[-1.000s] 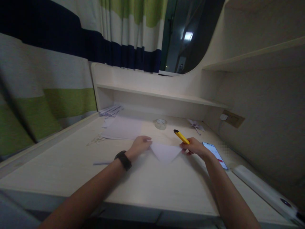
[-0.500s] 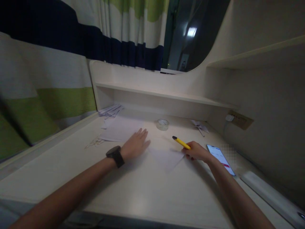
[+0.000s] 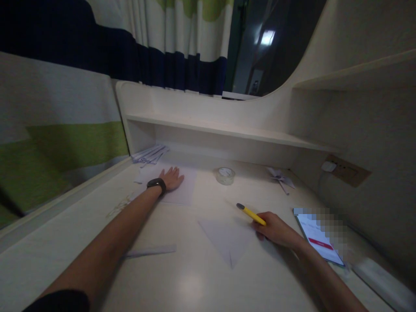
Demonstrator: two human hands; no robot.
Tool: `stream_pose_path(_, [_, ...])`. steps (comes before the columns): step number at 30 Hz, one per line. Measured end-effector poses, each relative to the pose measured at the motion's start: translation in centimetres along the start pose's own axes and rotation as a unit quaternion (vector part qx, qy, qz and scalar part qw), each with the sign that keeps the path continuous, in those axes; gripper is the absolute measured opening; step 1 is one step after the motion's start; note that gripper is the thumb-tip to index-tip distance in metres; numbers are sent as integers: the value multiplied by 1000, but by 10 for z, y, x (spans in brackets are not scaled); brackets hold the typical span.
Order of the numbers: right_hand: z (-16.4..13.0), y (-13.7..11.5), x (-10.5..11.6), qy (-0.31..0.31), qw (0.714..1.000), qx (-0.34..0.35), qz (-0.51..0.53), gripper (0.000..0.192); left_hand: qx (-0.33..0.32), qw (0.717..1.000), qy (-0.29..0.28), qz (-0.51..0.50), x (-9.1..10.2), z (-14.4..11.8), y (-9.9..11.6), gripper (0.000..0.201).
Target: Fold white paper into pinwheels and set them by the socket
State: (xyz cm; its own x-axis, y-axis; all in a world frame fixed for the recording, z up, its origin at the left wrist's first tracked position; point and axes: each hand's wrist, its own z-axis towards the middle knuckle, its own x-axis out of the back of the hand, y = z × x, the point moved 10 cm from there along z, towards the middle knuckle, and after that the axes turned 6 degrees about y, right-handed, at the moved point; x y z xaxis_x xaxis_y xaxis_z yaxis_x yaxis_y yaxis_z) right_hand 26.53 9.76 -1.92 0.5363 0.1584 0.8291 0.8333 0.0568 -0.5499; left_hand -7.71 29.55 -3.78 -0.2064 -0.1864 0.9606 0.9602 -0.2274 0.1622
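Note:
My left hand (image 3: 172,178) lies flat with fingers spread on white sheets of paper (image 3: 182,197) at the back left. A dark watch (image 3: 156,186) is on that wrist. Closed around a yellow pen-shaped tool with a dark grey end (image 3: 251,214) is my right hand (image 3: 273,227), low over the desk. Its exact kind is not clear. Beside this hand, a folded paper triangle (image 3: 227,238) points toward me. A narrow folded paper strip (image 3: 151,250) lies by my left forearm.
A roll of clear tape (image 3: 225,176) stands at the back middle, with a paper pinwheel (image 3: 280,178) to its right. Folded paper strips (image 3: 150,154) are piled in the back left corner. A lit phone (image 3: 316,238) and a white bar-shaped object (image 3: 383,277) lie at the right.
My left hand has moved left and away from me, onto the paper sheets. The view has shifted, and the narrow strip now shows near my left forearm. The right hand still holds the yellow tool.

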Motion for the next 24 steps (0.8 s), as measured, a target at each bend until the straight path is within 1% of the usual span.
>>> stream_pose_path(2, [1, 2, 0, 0, 1000, -2, 4, 26, -2, 1000, -1, -6, 3, 0, 0, 64])
stream_pose_path(5, [3, 6, -1, 2, 1000, -2, 8, 29, -1, 1000, 2, -20, 19, 1, 6, 58])
stream_pose_path(6, [3, 8, -2, 3, 1000, -7, 13, 29, -4, 1000, 8, -25, 27, 1, 12, 56])
stream_pose_path(8, [4, 11, -2, 6, 999, -19, 41, 27, -18, 999, 28, -32, 45, -6, 33, 54])
stream_pose_path(9, [4, 11, -2, 10, 997, -24, 66, 27, -33, 998, 39, -43, 53, -14, 49, 55])
stream_pose_path(10, [4, 9, -1, 16, 995, -28, 97, 27, -65, 993, 58, -85, 63, -24, 71, 56])
stream_pose_path(11, [4, 5, 1, 22, 991, -29, 132, 28, -106, 984, 63, -130, 70, -38, 96, 59])
stream_pose_path(12, [3, 0, 4, 27, 985, -27, 166, 29, -151, 973, 57, -167, 75, -55, 123, 65])
stream_pose_path(14, [3, -14, 10, 31, 975, -22, 219, 30, -265, 939, 17, -219, 79, -98, 180, 86])
stream_pose_path(15, [3, -22, 14, 34, 971, -16, 237, 31, -303, 924, -4, -234, 79, -119, 202, 99])
stream_pose_path(17, [5, -36, 19, 21, 961, -11, 277, 32, -335, 909, -24, -246, 81, -152, 231, 117])
stream_pose_path(18, [6, -43, 21, 14, 956, -7, 294, 33, -339, 908, -32, -245, 80, -164, 240, 121])
stream_pose_path(19, [8, -48, 25, 19, 949, -9, 314, 32, -330, 910, -23, -251, 82, -172, 243, 120])
stream_pose_path(20, [10, -52, 29, 32, 942, -8, 334, 32, -307, 917, -13, -253, 83, -175, 243, 118])
stream_pose_path(22, [13, -61, 34, 53, 926, -8, 375, 31, -252, 933, 15, -258, 84, -174, 236, 110])
stream_pose_path(24, [15, -72, 33, 59, 907, -2, 417, 29, -206, 941, 50, -264, 87, -169, 226, 99])
